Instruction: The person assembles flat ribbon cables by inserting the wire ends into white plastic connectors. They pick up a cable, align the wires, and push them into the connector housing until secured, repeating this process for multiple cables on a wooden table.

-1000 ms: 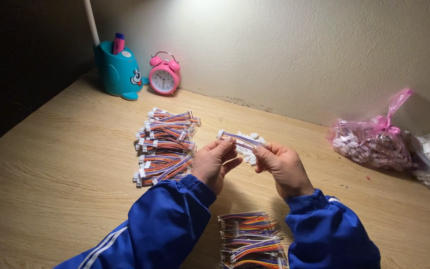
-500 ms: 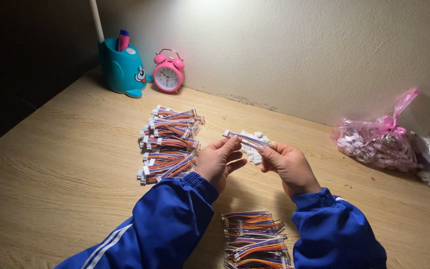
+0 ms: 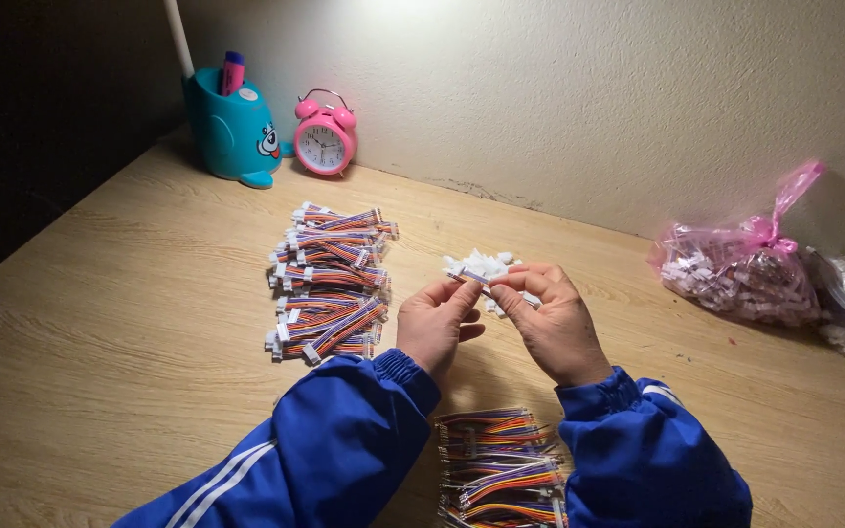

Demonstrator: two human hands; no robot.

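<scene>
Head view: the left hand (image 3: pixel 437 328) and right hand (image 3: pixel 550 328) meet above the counter (image 3: pixel 100 362), both pinching one short ribbon cable (image 3: pixel 474 278), a flat strip of multicoloured wires with a small white plug at its end. Each grip is narrow, fingertips closed on that cable. Just behind it lies a heap of white plugs (image 3: pixel 486 266). To the left sits a stack of finished cables (image 3: pixel 330 284); another bundle (image 3: pixel 501 469) lies between the blue sleeves.

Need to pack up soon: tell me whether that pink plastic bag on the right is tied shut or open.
Tied shut. The pink bag is gathered into a knot at its top, the loose end sticking up, with small white pieces inside.
</scene>
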